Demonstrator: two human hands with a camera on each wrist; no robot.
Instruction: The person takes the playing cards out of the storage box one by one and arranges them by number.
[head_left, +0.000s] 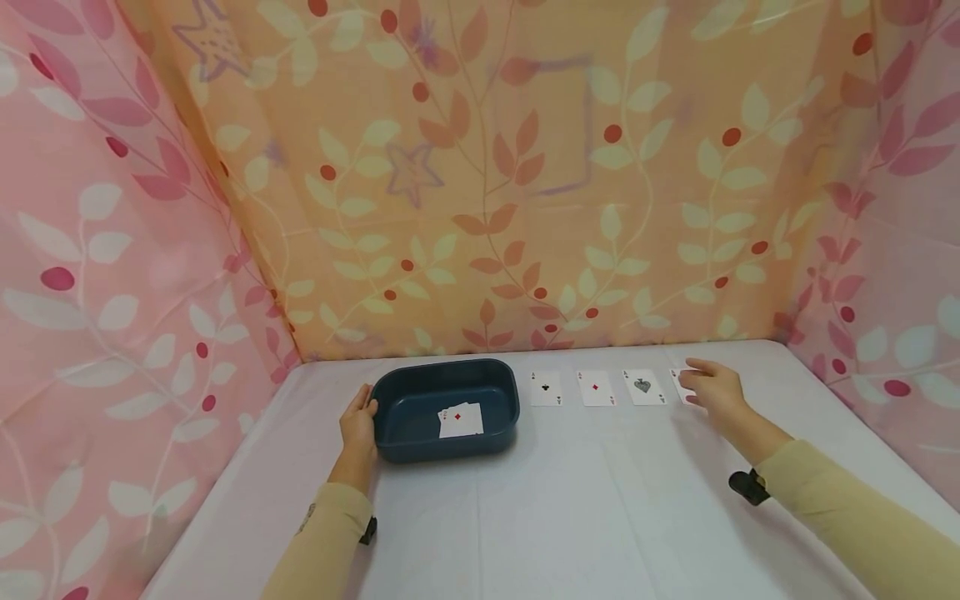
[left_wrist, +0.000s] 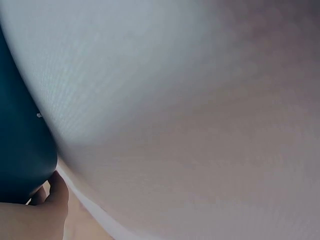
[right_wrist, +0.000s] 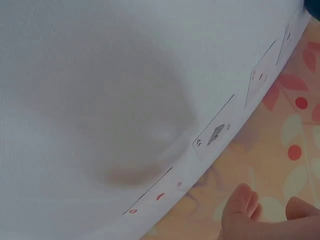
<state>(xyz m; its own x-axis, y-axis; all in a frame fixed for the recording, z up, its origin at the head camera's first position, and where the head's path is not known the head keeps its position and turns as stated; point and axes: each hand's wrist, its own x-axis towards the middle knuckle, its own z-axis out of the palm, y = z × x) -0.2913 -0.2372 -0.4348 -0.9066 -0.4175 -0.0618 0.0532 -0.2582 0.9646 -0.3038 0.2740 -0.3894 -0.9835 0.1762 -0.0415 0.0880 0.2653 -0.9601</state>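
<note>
My left hand [head_left: 358,421] grips the left end of a dark blue rectangular tub [head_left: 448,450], its thumb at the rim. In the left wrist view, its fingers [left_wrist: 59,192] meet the tub's outer wall. White playing cards [head_left: 461,421] lie overlapping inside the tub, a red diamond on the top one. My right hand [head_left: 716,392] hovers over the rightmost card [head_left: 677,383] of a row, partly hiding it, with fingers loosely bent and apart. That card [right_wrist: 159,196], marked in red, lies flat on the cloth in the right wrist view.
Right of the tub lie a club ace [head_left: 546,388], a diamond ace [head_left: 596,387] and a spade ace [head_left: 643,387], spaced apart. A white cloth [head_left: 555,517] covers the table. Patterned fabric [head_left: 480,167] walls the back, with pink fabric [head_left: 90,250] at both sides.
</note>
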